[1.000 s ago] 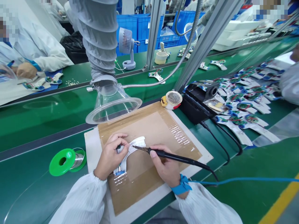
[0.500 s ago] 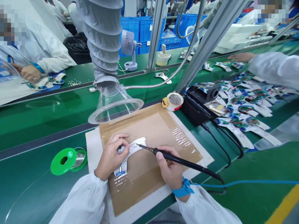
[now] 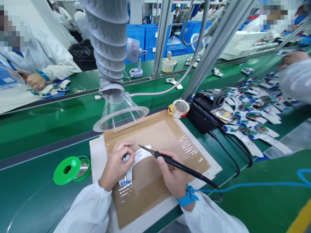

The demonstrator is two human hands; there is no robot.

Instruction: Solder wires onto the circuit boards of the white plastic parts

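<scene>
My left hand point(image 3: 116, 166) is curled, fingers pinched on the upper end of a small white flex-strip part point(image 3: 136, 160) that lies on a taped brown cardboard mat point(image 3: 170, 136). My right hand point(image 3: 171, 173) grips a black soldering iron point(image 3: 179, 166) like a pen. Its tip points up-left, just above the white part's far end. A blue wrist strap point(image 3: 187, 195) circles my right wrist. The clear fume-extraction funnel point(image 3: 120, 111) hangs just beyond the mat.
A green solder spool point(image 3: 70, 166) sits left of the mat. A tape roll point(image 3: 180, 108) and black soldering station point(image 3: 206, 111) stand right, with cables trailing. Several white parts point(image 3: 250, 113) pile at right near a co-worker's sleeve point(image 3: 295, 79). Another person works far left.
The iron's tip has lifted slightly off the white part and tilted upward. The co-worker's arm at right has drawn back. My left hand stays put.
</scene>
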